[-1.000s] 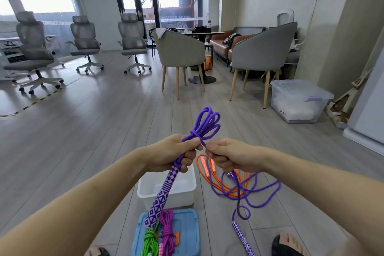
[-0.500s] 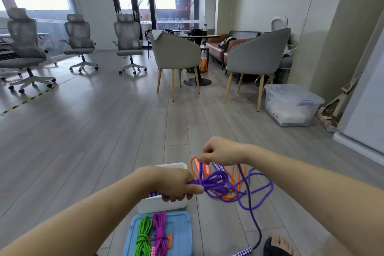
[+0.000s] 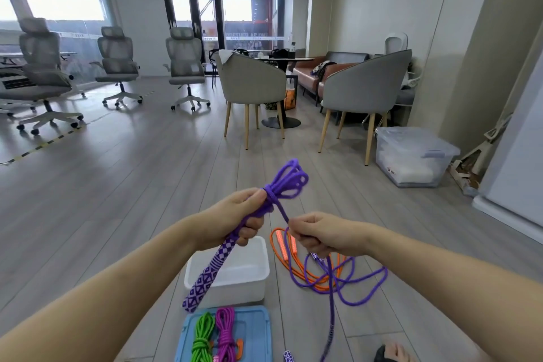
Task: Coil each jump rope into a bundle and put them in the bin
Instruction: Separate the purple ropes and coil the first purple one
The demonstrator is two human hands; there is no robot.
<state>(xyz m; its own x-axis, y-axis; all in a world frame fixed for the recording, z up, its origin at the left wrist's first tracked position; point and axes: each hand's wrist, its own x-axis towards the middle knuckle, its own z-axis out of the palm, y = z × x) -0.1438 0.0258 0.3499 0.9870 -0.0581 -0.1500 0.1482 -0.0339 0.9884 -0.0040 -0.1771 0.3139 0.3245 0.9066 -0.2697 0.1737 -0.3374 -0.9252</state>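
Note:
My left hand [image 3: 238, 219] grips a folded purple jump rope [image 3: 289, 181] just below its loops, with the patterned handle [image 3: 210, 273] hanging down from the fist. One turn of cord is wrapped around the bundle at my fingers. My right hand [image 3: 318, 233] pinches the loose purple cord, which trails down to a pile on the floor [image 3: 349, 282]. An orange jump rope [image 3: 286, 245] lies on the floor under that pile. The white bin [image 3: 255, 279] stands on the floor below my left hand.
A blue lid [image 3: 254, 332] lies in front of the bin with a coiled green rope [image 3: 201, 335] and a coiled magenta rope [image 3: 224, 330] on it. A bare foot [image 3: 392, 353] shows at the bottom right. Chairs and a clear storage box [image 3: 411, 156] stand farther off.
My left hand has lifted the purple bundle from low over the bin up to chest height, loops pointing up. My right hand has dropped lower and pulled the loose cord around the bundle.

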